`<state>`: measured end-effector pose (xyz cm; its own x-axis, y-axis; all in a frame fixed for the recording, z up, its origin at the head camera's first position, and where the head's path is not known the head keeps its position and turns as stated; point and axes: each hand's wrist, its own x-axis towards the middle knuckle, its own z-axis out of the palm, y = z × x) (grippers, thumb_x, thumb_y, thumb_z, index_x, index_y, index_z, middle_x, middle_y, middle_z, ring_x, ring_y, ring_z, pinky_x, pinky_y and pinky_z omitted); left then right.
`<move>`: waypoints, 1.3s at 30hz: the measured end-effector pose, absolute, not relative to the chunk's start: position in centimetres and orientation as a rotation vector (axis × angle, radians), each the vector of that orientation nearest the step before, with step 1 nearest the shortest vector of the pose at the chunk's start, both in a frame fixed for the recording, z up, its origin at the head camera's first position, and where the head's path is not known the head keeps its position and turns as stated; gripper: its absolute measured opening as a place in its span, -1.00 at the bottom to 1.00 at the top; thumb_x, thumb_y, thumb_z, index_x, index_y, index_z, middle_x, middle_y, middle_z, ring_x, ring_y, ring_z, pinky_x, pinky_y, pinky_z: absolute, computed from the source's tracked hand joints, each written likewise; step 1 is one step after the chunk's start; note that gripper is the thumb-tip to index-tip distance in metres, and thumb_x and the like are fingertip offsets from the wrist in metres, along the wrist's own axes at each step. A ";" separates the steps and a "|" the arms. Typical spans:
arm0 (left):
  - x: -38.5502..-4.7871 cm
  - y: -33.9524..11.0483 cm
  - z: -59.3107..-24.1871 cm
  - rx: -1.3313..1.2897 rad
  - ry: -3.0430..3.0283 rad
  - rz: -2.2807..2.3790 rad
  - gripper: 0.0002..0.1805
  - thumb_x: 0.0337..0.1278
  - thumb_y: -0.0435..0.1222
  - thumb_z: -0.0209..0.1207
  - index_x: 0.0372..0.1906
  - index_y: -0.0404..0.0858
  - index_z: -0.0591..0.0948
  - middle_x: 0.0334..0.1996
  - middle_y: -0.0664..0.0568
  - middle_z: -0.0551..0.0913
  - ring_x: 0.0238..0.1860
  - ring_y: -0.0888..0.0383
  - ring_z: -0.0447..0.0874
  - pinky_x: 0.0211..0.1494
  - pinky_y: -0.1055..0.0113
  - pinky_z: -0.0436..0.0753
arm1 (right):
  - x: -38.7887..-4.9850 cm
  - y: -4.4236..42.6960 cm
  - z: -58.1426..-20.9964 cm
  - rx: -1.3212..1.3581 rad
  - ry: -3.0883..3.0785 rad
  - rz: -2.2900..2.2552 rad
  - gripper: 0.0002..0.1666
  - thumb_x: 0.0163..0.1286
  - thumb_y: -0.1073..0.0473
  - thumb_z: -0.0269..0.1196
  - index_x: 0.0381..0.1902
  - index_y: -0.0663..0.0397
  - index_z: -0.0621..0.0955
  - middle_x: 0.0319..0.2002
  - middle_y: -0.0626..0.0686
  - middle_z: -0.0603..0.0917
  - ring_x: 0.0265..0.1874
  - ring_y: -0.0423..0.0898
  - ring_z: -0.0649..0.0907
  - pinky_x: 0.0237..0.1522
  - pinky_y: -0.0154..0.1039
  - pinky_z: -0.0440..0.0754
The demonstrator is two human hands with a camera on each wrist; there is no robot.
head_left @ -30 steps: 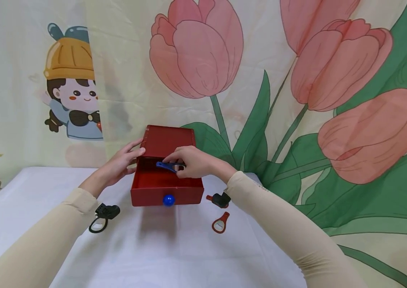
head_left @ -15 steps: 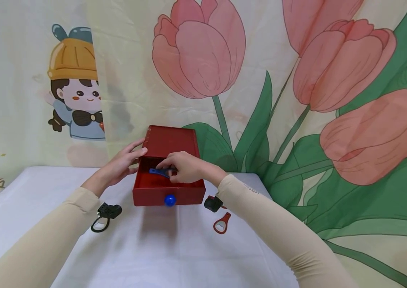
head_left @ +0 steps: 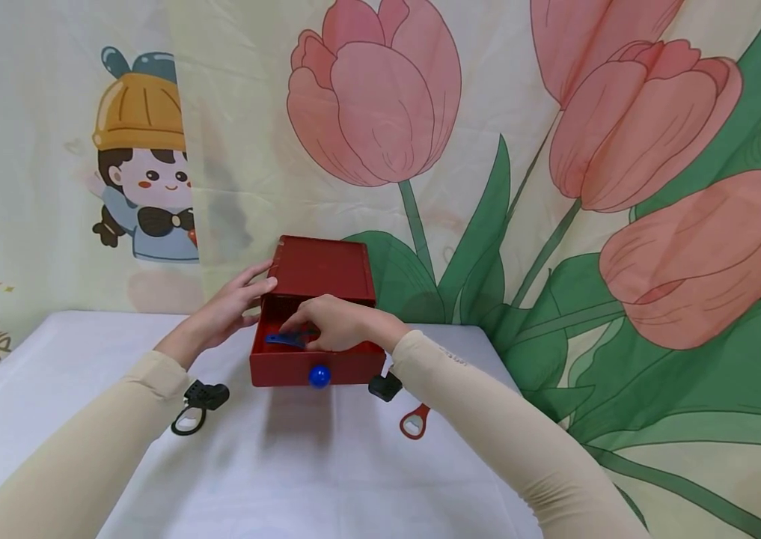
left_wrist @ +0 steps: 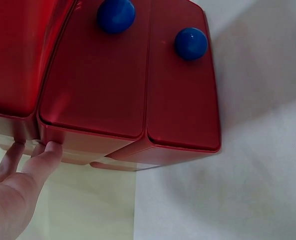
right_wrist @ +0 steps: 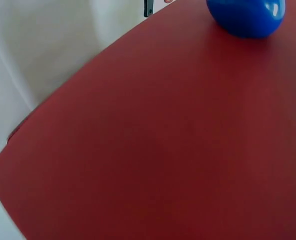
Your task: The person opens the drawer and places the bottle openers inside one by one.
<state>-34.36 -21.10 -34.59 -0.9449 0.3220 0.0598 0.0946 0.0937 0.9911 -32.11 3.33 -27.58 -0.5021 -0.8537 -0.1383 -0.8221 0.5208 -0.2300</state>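
Observation:
A red drawer cabinet stands on the table, its top drawer pulled out by a blue knob. Inside that drawer, my right hand pinches a blue bottle opener; part of the opener is hidden behind the fingers. My left hand rests against the cabinet's left side with its fingers extended. In the left wrist view, the left hand's fingertips touch the cabinet's side near two closed drawers. The right wrist view is mostly filled by the drawer front, and the right hand is out of sight.
A black bottle opener lies at the left on the white tablecloth. To the right lies a red bottle opener. Black wrist cameras hang below both sleeves. A curtain printed with tulips stands behind the table.
My right hand has moved left and toward the front inside the drawer, bringing the blue bottle opener lower. My left hand stays against the cabinet.

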 end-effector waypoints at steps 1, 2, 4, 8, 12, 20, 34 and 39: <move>-34.3 -21.1 -34.6 0.424 2.190 1.959 -0.11 0.61 0.14 0.03 0.77 0.11 -0.14 0.72 -0.18 0.01 0.67 -0.37 -0.06 0.58 -0.47 0.07 | -32.1 3.2 -27.7 -1.412 2.525 -0.189 -0.44 0.52 0.19 0.37 0.44 -0.01 0.61 0.30 -0.04 0.68 0.28 -0.16 0.57 0.24 -0.42 0.58; -34.4 -21.1 -34.6 0.425 2.190 1.959 -0.11 0.61 0.14 0.03 0.77 0.11 -0.14 0.71 -0.19 0.01 0.67 -0.37 -0.06 0.58 -0.48 0.07 | -32.1 3.1 -27.7 -1.403 2.526 -0.180 -0.44 0.52 0.19 0.37 0.44 -0.02 0.62 0.29 -0.06 0.68 0.27 -0.18 0.57 0.25 -0.42 0.57; -34.3 -21.1 -34.6 0.427 2.192 1.958 -0.10 0.61 0.14 0.03 0.77 0.09 -0.15 0.71 -0.19 0.02 0.67 -0.38 -0.05 0.58 -0.48 0.07 | -32.2 3.0 -27.8 -1.396 2.523 -0.167 -0.43 0.52 0.18 0.37 0.44 -0.03 0.61 0.29 -0.07 0.68 0.26 -0.19 0.57 0.25 -0.43 0.56; -34.2 -21.1 -34.5 0.425 2.186 1.964 -0.10 0.61 0.14 0.03 0.77 0.09 -0.15 0.71 -0.20 0.03 0.67 -0.37 -0.03 0.58 -0.47 0.07 | -32.4 2.8 -28.1 -1.401 2.508 -0.169 -0.43 0.51 0.18 0.38 0.44 -0.03 0.61 0.27 -0.06 0.69 0.25 -0.18 0.56 0.25 -0.44 0.55; -34.3 -21.1 -34.7 0.421 2.181 1.971 -0.11 0.61 0.14 0.03 0.77 0.10 -0.15 0.71 -0.20 0.03 0.67 -0.37 -0.04 0.59 -0.46 0.07 | -32.5 3.1 -28.1 -1.422 2.501 -0.209 -0.44 0.53 0.15 0.37 0.44 -0.03 0.62 0.28 -0.05 0.69 0.29 -0.16 0.56 0.28 -0.40 0.55; -34.5 -21.2 -34.7 0.423 2.182 1.967 -0.10 0.60 0.14 0.04 0.77 0.12 -0.15 0.72 -0.18 0.01 0.67 -0.37 -0.05 0.58 -0.45 0.10 | -32.2 5.5 -26.4 -1.442 2.536 -0.311 -0.47 0.52 0.12 0.38 0.40 -0.02 0.65 0.27 -0.03 0.69 0.19 -0.15 0.62 0.20 -0.33 0.63; -34.5 -21.0 -34.5 0.407 2.202 1.957 -0.08 0.58 0.14 0.05 0.77 0.13 -0.16 0.72 -0.17 -0.02 0.67 -0.36 -0.04 0.57 -0.43 0.16 | -30.7 15.0 -22.9 -1.337 2.690 -0.605 -0.47 0.51 0.23 0.35 0.40 0.04 0.63 0.27 0.03 0.65 0.20 -0.03 0.63 0.15 -0.19 0.73; -34.5 -21.0 -34.6 0.407 2.196 1.958 -0.09 0.59 0.13 0.05 0.77 0.13 -0.16 0.73 -0.16 -0.03 0.67 -0.36 -0.05 0.57 -0.43 0.15 | -30.9 18.5 -23.1 -1.274 2.807 -0.634 -0.45 0.47 0.23 0.39 0.39 0.04 0.64 0.28 0.02 0.67 0.17 -0.06 0.64 0.15 -0.12 0.74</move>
<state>-34.47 -21.04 -34.57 -0.9481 0.3135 0.0529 0.0884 0.1000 0.9911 -30.94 18.53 -23.11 -0.6723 -0.7210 0.1680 -0.7232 0.5913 -0.3569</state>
